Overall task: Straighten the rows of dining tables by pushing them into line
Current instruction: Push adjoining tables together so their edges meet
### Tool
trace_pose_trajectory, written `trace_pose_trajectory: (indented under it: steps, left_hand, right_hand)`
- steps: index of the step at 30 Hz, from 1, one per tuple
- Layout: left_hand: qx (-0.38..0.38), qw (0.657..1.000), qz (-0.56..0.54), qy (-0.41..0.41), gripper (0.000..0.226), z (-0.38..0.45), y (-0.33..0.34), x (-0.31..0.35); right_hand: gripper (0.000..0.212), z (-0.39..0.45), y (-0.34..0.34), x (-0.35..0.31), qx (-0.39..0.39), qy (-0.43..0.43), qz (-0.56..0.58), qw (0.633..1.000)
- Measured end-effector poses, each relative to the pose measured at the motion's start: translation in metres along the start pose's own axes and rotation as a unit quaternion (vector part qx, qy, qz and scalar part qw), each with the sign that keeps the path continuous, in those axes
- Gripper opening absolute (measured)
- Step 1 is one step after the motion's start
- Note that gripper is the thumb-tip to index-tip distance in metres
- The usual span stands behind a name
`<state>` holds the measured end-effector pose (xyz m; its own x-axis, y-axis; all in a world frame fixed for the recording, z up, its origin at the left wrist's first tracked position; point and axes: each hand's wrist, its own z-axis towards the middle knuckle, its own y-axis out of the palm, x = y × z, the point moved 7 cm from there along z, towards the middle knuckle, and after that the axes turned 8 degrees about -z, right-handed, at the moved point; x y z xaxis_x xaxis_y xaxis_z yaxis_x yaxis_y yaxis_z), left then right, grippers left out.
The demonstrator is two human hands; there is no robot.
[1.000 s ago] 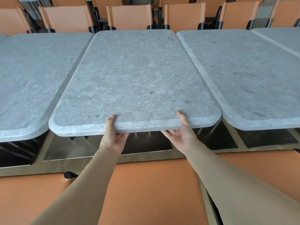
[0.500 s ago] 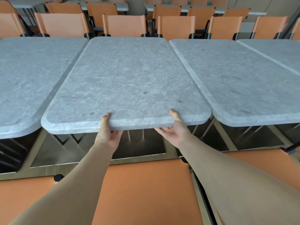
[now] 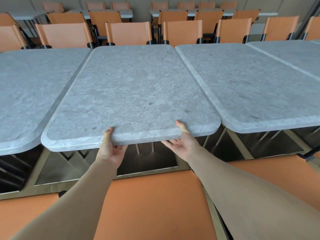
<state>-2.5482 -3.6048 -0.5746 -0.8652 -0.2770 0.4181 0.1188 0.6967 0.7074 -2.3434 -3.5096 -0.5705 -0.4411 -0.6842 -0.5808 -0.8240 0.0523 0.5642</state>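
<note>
From the head view, you've got both hands on the near edge of the middle table (image 3: 131, 94): your left hand (image 3: 110, 149) has its thumb on top of the surface and its fingers curled under the rim, and your right hand (image 3: 181, 142) does the same a bit further along, palm turned up under the edge. So both are clamped on the slab, not just resting. The middle table sits between the left table (image 3: 29, 94) and the right table (image 3: 256, 84), and its near edge looks like it sticks out slightly toward you past the right one, with a thin gap on each side. I'd push straight ahead with even pressure from both arms so it doesn't twist into a neighbour, and watch the near edges until they read as one line. Both hands sit right of centre, so the left corner may lag; sliding your left hand out wider would help. Mind the orange chairs (image 3: 129, 32) on the far side, and the orange seat (image 3: 152, 205) right below you.
</note>
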Motion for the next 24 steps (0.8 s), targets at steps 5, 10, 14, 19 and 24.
trace_pose_trajectory:
  steps: [5,10,14,19,24]
  left_hand:
    - [-0.001,1.0,0.009,-0.005,0.023,-0.007,-0.005,-0.003]
    - [0.003,1.0,0.013,-0.009,0.017,-0.013,-0.008,-0.004]
    - [-0.005,1.0,0.023,-0.011,0.016,-0.016,-0.006,-0.002]
    - [-0.048,0.971,0.229,-0.056,0.043,-0.029,-0.017,-0.01]
    - [-0.301,0.716,0.58,-0.246,0.066,-0.081,0.009,-0.07]
  right_hand:
    - [0.042,-0.007,-0.007,0.004,0.0,0.006,0.007,1.0]
    - [0.044,-0.01,-0.01,0.008,0.003,0.011,0.01,1.0]
    - [0.044,-0.013,-0.009,0.008,0.01,0.009,0.008,1.0]
    - [0.039,-0.015,-0.007,0.006,0.037,-0.012,-0.018,0.999]
    - [0.065,-0.021,-0.027,0.011,0.123,-0.051,-0.19,0.973]
